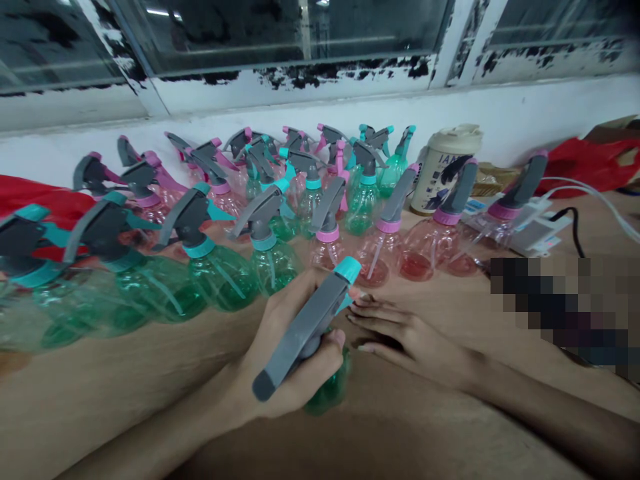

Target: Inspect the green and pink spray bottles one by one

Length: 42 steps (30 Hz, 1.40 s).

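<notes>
Clearly, the left hand is wrapped around the neck of a green spray bottle, its fingers curled and its thumb closed against the near side. That bottle is over the table, in front of the others, with its grey spray head facing up and its turquoise nozzle pointing away. Much of the bottle's body is hidden by the hand, so how much liquid it holds cannot be told.

The right hand is open, palm down, with the fingers loosely stretched toward the nozzle. It grasps nothing that can be seen; whether its fingertips touch the nozzle cannot be told.

Beyond the hands, spray bottles stand in crowded rows. At the front left are green bottles with turquoise collars, each with a shallow pool of green liquid and a thin tube inside. To their right, pink bottles with pink collars hold a little reddish liquid at the bottom. Both colours mix in the rows behind. A lidded cup stands near the wall, its contents hidden, and a white power strip lies beside the rightmost bottle.
</notes>
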Motion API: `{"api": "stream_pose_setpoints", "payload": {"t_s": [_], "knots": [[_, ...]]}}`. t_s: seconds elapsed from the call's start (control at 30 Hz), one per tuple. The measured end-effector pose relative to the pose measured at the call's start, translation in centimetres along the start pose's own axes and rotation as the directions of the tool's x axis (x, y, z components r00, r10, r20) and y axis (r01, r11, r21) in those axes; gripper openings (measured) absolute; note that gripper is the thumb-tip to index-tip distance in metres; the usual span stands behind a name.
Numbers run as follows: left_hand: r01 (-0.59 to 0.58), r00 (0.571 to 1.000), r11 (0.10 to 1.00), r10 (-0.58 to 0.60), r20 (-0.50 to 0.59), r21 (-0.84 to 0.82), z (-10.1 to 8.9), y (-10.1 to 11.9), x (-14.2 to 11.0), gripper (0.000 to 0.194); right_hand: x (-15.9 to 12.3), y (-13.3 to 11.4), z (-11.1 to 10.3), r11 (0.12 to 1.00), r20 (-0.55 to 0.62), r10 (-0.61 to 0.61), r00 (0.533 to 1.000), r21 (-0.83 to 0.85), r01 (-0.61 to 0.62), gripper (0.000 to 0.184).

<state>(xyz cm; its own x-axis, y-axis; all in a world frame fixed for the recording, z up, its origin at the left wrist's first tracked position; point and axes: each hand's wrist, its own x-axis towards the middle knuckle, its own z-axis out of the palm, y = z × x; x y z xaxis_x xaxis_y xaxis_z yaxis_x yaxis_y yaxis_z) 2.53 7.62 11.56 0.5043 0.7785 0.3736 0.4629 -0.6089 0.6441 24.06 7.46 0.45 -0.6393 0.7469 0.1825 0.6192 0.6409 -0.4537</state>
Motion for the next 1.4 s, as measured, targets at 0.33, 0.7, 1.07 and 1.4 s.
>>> {"api": "stream_pose_setpoints", "payload": {"t_s": [0.33, 0.7, 1.07, 1.4], "knots": [[-0.087, 0.996, 0.992, 0.085, -0.019, -0.091, 0.15, -0.72, -0.25, 0.011, -0.07, -0.05, 0.0, 1.0, -0.013, 0.011, 1.0, 0.016, -0.011, 0.044], [-0.096, 0.995, 0.988, 0.096, -0.009, -0.118, 0.13, -0.76, -0.15, 0.018, 0.0, -0.16, -0.11, 1.0, -0.002, 0.014, 1.0, 0.019, -0.014, 0.043], [-0.051, 0.998, 0.994, 0.055, 0.043, -0.099, -0.17, -0.33, -0.09, 0.015, -0.03, -0.09, -0.11, 1.0, -0.004, 0.009, 1.0, 0.01, -0.009, 0.043], [-0.065, 0.998, 0.994, 0.066, 0.017, -0.084, -0.19, -0.29, 0.13, 0.019, -0.03, -0.23, -0.17, 0.999, -0.017, 0.016, 1.0, 0.032, -0.016, 0.043]]}}
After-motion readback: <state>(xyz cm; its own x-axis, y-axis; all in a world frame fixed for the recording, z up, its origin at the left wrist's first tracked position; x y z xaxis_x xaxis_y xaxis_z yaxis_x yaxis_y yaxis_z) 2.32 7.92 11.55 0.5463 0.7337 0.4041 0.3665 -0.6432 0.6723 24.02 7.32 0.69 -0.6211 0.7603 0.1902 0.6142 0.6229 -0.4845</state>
